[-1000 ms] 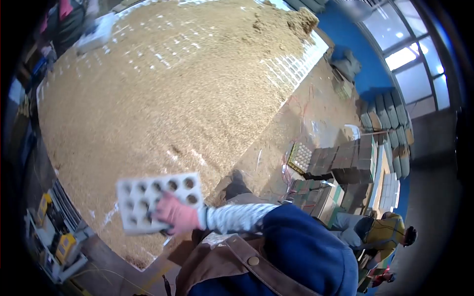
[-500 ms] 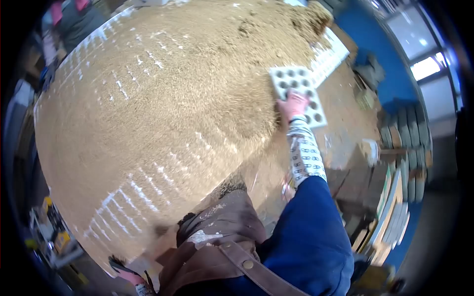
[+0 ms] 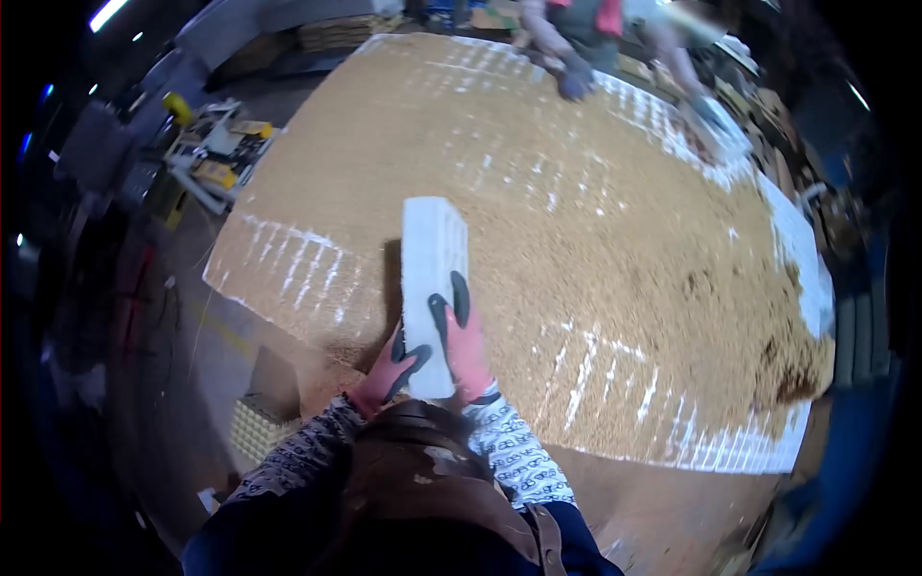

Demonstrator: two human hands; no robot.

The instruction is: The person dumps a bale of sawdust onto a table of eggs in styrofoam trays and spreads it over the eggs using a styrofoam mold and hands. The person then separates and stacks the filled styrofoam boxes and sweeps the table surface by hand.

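Both of my gloved hands grip a white foam seedling tray (image 3: 427, 259), tilted on edge so a long side faces up and its cells show on the right face. My left hand (image 3: 384, 374) closes around the near left part, its thumb over the edge. My right hand (image 3: 466, 346) is wrapped on the right side, dark fingertips on the edge. Beneath the tray spreads a layer of brown loose growing mix (image 3: 576, 278), with rows of white lines where a pale surface shows through.
Across the table a co-worker's gloved hand (image 3: 575, 79) rests near the far edge, the other arm by a pale tray (image 3: 720, 149). A darker heap of mix (image 3: 797, 370) lies at the right. Left on the floor stand a cart (image 3: 216, 154) and a stack of egg-crate-like material (image 3: 257, 427).
My view has swung left. The tray, earlier flat under my right hand at the heap, is now tipped up in front of me, with my left hand gripping it too.
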